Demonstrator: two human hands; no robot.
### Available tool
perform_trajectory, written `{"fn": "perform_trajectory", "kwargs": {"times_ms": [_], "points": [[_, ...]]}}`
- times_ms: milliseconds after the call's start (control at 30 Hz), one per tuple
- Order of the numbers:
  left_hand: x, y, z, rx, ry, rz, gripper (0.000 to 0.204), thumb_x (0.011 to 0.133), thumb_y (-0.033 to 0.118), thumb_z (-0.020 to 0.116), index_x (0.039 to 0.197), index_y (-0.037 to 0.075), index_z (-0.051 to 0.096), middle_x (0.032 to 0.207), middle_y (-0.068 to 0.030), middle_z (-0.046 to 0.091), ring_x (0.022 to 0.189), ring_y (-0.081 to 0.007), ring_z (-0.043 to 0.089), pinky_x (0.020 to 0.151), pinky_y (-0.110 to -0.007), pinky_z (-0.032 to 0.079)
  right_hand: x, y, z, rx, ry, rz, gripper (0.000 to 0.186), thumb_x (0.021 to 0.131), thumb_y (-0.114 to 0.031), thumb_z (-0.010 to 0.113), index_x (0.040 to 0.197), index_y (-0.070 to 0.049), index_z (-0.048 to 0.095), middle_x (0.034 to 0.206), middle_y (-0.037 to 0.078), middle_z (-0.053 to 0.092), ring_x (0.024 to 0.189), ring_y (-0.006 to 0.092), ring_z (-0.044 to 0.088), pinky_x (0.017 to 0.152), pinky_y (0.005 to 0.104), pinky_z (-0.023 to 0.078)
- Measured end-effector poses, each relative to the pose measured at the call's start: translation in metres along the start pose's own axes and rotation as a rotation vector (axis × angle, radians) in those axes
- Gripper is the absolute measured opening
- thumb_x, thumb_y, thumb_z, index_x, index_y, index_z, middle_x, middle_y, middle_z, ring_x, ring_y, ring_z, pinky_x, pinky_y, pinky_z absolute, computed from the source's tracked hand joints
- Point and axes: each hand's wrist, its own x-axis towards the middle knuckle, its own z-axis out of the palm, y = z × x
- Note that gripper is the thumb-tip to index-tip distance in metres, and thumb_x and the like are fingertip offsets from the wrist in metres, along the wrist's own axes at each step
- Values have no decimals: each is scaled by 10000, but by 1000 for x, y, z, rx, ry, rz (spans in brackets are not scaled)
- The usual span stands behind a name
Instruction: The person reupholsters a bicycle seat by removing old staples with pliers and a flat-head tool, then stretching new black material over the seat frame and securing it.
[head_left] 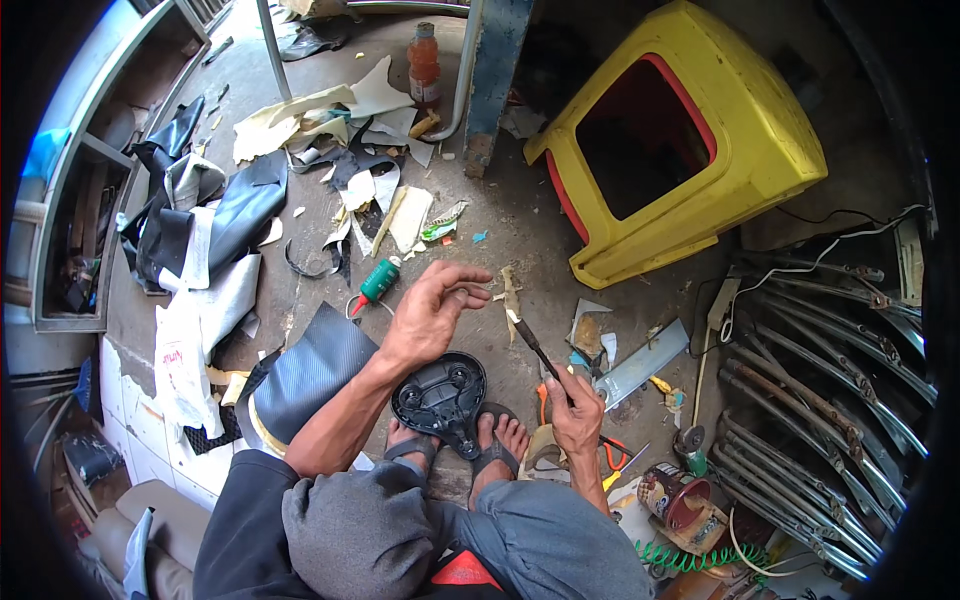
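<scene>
My left hand is raised above a black bicycle saddle. Its fingers stretch to the right, apart from the thumb, and I see nothing held in it. The saddle lies underside up, its narrow nose between my sandalled feet. My right hand is closed around a thin dark stick-like tool with a pale tip. This tip points up and left, a short way from my left fingertips. An orange-handled hand tool lies near my right wrist, partly hidden.
A yellow plastic stool lies tipped at the far right. Metal tubes are stacked right. A green bottle with red nozzle, black sheet material and scraps cover the left floor. A metal plate and a can sit right.
</scene>
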Motion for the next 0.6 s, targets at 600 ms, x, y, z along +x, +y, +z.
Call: {"fn": "perform_trajectory", "kwargs": {"times_ms": [600], "points": [[-9, -5, 14, -432, 119, -64, 198, 920, 110, 757, 1088, 8, 729, 949, -26, 711, 867, -84, 634, 788, -249, 523, -2, -6, 5, 33, 3, -41, 257, 948, -137, 706, 1182, -33, 725, 755, 101, 621, 628, 166, 555, 581, 315, 445]]}}
